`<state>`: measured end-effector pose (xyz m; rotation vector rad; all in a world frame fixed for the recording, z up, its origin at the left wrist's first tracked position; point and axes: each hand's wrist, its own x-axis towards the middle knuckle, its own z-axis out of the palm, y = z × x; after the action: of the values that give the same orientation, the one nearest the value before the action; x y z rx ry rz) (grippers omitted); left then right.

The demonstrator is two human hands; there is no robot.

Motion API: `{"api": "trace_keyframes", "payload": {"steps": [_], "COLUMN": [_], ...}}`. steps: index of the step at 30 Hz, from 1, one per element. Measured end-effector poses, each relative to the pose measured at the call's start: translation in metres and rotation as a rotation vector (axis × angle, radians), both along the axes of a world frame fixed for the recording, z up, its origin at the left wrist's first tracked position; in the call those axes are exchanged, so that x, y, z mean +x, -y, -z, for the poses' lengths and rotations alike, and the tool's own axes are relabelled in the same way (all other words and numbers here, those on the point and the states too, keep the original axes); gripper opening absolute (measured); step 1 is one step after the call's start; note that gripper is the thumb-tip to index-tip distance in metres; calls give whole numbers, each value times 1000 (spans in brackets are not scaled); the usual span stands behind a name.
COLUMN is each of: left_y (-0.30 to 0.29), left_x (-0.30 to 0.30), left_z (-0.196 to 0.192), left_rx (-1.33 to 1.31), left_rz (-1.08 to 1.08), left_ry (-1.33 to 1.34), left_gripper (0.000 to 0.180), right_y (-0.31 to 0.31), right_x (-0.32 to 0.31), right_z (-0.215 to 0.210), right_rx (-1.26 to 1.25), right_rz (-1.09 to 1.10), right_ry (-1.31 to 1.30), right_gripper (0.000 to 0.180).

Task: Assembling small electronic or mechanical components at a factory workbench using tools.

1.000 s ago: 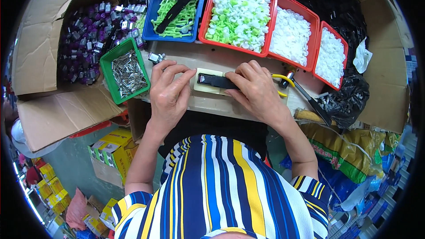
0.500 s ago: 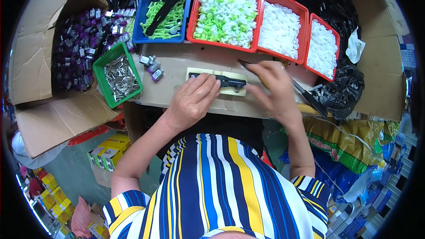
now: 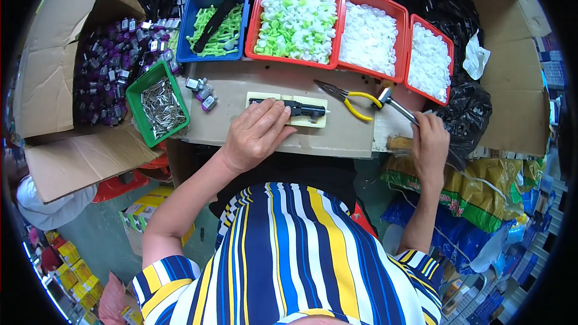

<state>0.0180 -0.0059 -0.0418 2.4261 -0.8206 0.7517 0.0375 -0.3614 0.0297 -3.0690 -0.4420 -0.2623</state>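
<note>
Two hands, head view: both over the bench (image 3: 223,77), forearms in from the lower edge, well apart.
L hand (image 3: 257,134): fingers together, laid over L end of the black part; thumb on near side. Can't tell if it grips or only presses.
Black part (image 3: 307,109): long, plastic, lying lengthwise L-R in the cream fixture (image 3: 318,123); R end uncovered, L end mostly under fingers.
R hand (image 3: 432,135): fingers closed on handle of the hammer (image 3: 402,111), at R side of bench.
Hammer: metal head pointing up-L, right by the pliers' handles; shaft slants down-R to the hand.
Pliers (image 3: 356,97): yellow handles, dark nose pointing up-L; on bench btw fixture & hammer.
Loose pcs (image 3: 203,91): few purple/silver, on bench btw fixture & green bin.
Green bin (image 3: 133,106): L side, tilted in view, w/ metal pins.
Blue bin (image 3: 211,58): w/ lt-green plastic pcs, a black strip across top.
Red bins (image 3: 292,60): three in a row along far side; L one w/ green + white pcs, other two w/ white.
Carton (image 3: 51,66): far L, cardboard, flaps open, lots of purple/silver pcs.
Black bag (image 3: 471,113): plastic, crumpled, just R of R hand.
</note>
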Motion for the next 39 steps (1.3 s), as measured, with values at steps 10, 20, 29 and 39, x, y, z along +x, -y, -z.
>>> {"api": "trace_keyframes", "payload": {"steps": [10,20,29,39], "left_y": [0,1,2,31], "left_x": [1,1,2,-25], "left_z": [4,5,1,-7], "left_rx": [-14,-30,12,137], "left_rz": [-10,-1,-14,-174], "left_ry": [40,61,76,11], "left_gripper": [36,34,32,37], "right_y": [-64,-98,-101,-103], "right_x": [-22,-23,-24,-29], "right_z": [-18,-1,-5,-4], "right_rx": [556,380,331,245], "right_rz": [-165,-290,-313,-282], "right_ry": [-236,-302,-274,-304], "right_gripper": [26,50,48,47]}}
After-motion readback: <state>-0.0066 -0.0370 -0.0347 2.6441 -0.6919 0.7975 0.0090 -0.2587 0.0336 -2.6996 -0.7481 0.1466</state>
